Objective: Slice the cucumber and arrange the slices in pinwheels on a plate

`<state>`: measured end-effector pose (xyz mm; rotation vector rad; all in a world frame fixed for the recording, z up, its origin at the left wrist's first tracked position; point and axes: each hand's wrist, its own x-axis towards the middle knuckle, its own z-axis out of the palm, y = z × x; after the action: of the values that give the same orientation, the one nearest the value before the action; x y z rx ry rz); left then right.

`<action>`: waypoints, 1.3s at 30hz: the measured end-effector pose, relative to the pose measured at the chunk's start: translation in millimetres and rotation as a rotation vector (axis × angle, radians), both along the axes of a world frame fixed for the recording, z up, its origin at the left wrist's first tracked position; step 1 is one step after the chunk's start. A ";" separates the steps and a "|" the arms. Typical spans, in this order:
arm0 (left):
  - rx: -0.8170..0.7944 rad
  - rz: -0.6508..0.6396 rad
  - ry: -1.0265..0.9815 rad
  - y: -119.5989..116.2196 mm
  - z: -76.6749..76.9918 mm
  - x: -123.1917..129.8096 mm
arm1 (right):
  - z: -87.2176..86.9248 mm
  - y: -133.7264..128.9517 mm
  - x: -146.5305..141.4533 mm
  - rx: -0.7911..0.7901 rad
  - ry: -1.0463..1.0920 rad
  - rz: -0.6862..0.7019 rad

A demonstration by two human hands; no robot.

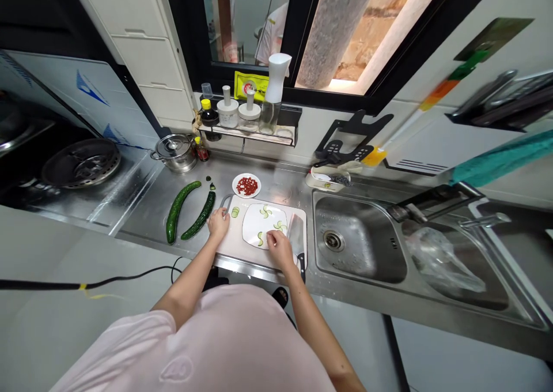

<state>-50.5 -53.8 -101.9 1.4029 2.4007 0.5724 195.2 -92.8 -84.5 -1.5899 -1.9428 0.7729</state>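
My left hand (219, 223) rests at the left edge of the pale cutting board (230, 242), beside its grey handle; its fingers look loosely extended. Close to it on the board lies a small group of cucumber slices (235, 212). Over the lower right of a white square plate (249, 223) is my right hand (280, 248), fingertips pinched together; anything between them is hidden. Thin cucumber pieces (265, 211) form curved patterns on the plate, with another piece (260, 239) just left of my right fingers. A knife (296, 235) lies along the board's right side.
Two whole-looking cucumbers (174, 216) (201, 219) lie left of the board. Behind it sits a small plate of red pieces (246, 185). A lidded pot (175, 153) and a frying pan (82, 162) stand further left. The sink (360, 242) adjoins on the right.
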 end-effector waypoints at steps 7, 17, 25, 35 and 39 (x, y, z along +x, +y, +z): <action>-0.038 -0.021 0.025 3.5 -3.0 8.9 | -3.4 -13.5 10.2 0.036 0.103 -0.039; -0.112 -0.048 0.072 9.9 -3.7 13.9 | -0.4 -15.9 16.7 0.035 0.099 -0.071; -0.095 -0.057 0.063 10.1 -3.3 16.0 | -1.1 -18.8 13.2 0.039 0.098 -0.061; -0.006 -0.014 -0.038 8.7 0.5 20.4 | -2.0 -20.7 15.2 0.042 0.103 -0.064; 0.067 0.008 -0.168 8.1 -2.6 19.0 | -1.1 -20.3 14.3 0.045 0.111 -0.065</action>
<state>-31.6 -45.7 -104.5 1.3151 2.2750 0.7478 209.5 -113.2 -85.7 -1.5429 -1.8091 0.7689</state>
